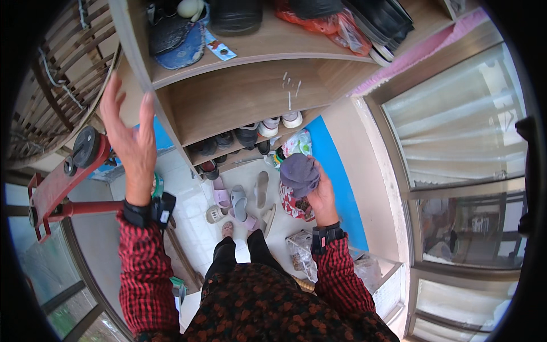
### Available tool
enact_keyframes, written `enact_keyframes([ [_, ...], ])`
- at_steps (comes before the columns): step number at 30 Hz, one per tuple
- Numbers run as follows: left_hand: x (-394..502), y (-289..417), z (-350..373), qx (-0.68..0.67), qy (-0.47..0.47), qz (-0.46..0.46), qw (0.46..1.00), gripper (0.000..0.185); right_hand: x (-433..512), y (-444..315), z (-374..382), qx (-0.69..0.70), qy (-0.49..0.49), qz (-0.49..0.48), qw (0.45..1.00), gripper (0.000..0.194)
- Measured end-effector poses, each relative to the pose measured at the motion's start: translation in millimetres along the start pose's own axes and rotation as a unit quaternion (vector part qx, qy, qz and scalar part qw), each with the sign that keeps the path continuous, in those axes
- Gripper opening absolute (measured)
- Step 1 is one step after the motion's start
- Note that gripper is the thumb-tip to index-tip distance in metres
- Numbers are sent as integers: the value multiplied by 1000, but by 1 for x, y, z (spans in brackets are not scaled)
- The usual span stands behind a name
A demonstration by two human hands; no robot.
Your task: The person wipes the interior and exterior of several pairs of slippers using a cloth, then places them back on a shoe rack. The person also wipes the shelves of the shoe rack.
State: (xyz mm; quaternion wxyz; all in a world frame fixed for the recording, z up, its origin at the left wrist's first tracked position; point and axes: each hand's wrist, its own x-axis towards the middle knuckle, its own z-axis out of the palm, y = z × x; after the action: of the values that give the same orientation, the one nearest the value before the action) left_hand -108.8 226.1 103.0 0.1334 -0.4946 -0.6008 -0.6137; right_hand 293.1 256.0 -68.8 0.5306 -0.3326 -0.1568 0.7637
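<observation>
My right hand [323,194] holds a bunched purple-grey cloth [299,174] in front of the lower part of a wooden shoe cabinet [248,96]. My left hand [130,137] is raised with thumb and fingers apart, holding nothing. It hovers near the cabinet's left side panel [141,55], and whether it touches the panel is unclear. The middle shelf shows a bare board with a few white marks. On the upper shelf lie a blue denim cap [181,47], dark footwear [236,17] and a red plastic bag [329,25]. White-soled shoes [269,127] and dark shoes [224,140] fill a lower shelf.
Several slippers [238,199] lie on the tiled floor around my feet. At left are a woven bamboo tray [64,85] and a red metal frame [70,184] with a black wheel-like disc. A red-and-white bag [290,205] and a wire rack [301,248] stand at right, below windows [457,128].
</observation>
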Motion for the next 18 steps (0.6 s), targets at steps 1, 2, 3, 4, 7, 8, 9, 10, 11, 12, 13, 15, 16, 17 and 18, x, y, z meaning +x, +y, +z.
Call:
enact_keyframes([
  [1,15,1,6,2,9,-1,1000,67,6,-1,6,-6,10,9,1000,31],
  [2,26,4,11,-7,2,-8,1000,73,14,-3,12,-9,1,14,1000,32],
  [3,38,6,16,21,-3,10,1000,78,22,-5,19,-13,-2,18,1000,33],
  [4,46,7,22,22,-2,21,1000,73,31,-10,25,-15,-9,28,999,32],
  [7,69,8,33,32,5,6,999,51,63,-39,44,-77,-8,-5,997,30],
  [8,73,8,37,29,11,20,999,44,79,-54,53,-132,-12,-51,990,29],
  [9,76,7,41,40,37,26,998,38,94,-66,60,-186,23,-93,978,28],
  [10,77,5,43,46,65,47,996,33,107,-81,64,-259,-22,-154,953,28],
  [11,77,4,46,57,87,44,994,29,123,-96,67,-323,-72,-215,919,28],
  [12,76,2,48,62,95,50,992,25,143,-104,67,-403,-22,-235,884,30],
  [13,74,0,48,42,90,34,994,25,164,-113,63,-473,-14,-258,842,32],
  [15,72,-6,48,53,90,65,992,25,211,-121,46,-572,-21,-291,767,35],
  [16,70,-8,47,85,84,86,989,24,235,-118,33,-601,-34,-304,739,37],
  [17,70,-11,44,116,76,103,985,23,256,-114,19,-634,-29,-308,709,39],
  [18,70,-14,42,153,70,137,976,22,272,-108,6,-754,57,-314,574,39],
])
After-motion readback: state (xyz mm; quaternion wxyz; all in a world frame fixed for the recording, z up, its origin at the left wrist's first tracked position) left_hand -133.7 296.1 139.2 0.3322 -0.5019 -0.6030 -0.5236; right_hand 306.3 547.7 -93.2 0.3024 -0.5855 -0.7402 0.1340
